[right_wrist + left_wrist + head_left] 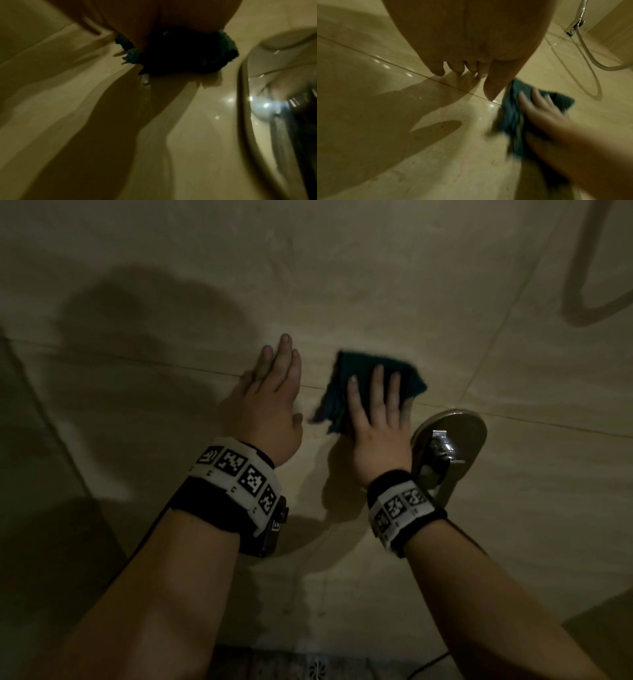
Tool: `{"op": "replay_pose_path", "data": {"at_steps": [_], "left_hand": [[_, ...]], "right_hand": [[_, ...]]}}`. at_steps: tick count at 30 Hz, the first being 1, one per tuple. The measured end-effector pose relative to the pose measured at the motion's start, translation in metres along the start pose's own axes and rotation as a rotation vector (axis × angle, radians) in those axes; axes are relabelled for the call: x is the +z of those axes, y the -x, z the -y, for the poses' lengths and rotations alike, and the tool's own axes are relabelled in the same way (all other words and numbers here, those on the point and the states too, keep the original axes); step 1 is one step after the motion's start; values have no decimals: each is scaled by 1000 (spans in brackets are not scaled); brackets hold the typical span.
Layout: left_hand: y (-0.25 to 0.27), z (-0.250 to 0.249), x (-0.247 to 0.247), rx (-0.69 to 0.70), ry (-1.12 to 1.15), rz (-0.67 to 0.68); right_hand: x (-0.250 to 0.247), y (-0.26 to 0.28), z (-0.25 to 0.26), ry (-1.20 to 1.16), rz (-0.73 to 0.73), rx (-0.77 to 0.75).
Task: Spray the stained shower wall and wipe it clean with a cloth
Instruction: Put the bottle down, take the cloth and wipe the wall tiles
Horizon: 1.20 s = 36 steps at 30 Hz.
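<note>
The beige tiled shower wall [342,285] fills the head view. A dark teal cloth [412,380] lies flat against it, just above a grout line. My right hand [376,419] presses the cloth to the tile with straight fingers. My left hand [274,395] rests flat and empty on the wall, a short gap left of the cloth. In the left wrist view the cloth [511,115] and right hand [544,112] are blurred, and faint reddish streaks [467,155] mark the wet tile below. In the right wrist view the cloth [228,46] sits under my palm. No spray bottle is in view.
A chrome shower valve with its round plate [448,446] sticks out of the wall right beside my right wrist. A shower hose [587,51] loops down the wall at the far right. A floor drain [317,667] lies below.
</note>
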<state>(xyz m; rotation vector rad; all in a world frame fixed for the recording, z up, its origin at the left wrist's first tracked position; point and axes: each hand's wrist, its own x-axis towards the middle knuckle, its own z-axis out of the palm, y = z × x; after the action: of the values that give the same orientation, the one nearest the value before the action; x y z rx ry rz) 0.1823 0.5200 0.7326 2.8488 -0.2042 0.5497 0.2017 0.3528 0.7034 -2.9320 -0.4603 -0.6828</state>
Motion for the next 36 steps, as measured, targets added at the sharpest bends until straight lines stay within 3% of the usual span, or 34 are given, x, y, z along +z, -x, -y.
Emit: {"op": "replay_pose_path", "data": {"at_steps": [3, 5, 8, 14, 20, 28, 32, 36], "left_hand": [[3, 5, 1, 0, -28, -14], [4, 8, -1, 13, -34, -19], [4, 13, -4, -1, -18, -43], [7, 42, -13, -183, 97, -224], [14, 57, -6, -196, 78, -87], [26, 77, 5, -209, 98, -16], [33, 97, 4, -287, 144, -10], [37, 119, 0, -383, 149, -15]], "right_hand": [[16, 11, 0, 24, 133, -22], [13, 9, 5, 30, 148, -13], [1, -7, 22, 13, 56, -56], [-1, -33, 64, -40, -123, -87], [34, 3, 59, -82, 30, 71], [24, -12, 84, -122, -70, 204], [23, -31, 98, -83, -265, 122], [46, -21, 89, -8, -171, -7]]}}
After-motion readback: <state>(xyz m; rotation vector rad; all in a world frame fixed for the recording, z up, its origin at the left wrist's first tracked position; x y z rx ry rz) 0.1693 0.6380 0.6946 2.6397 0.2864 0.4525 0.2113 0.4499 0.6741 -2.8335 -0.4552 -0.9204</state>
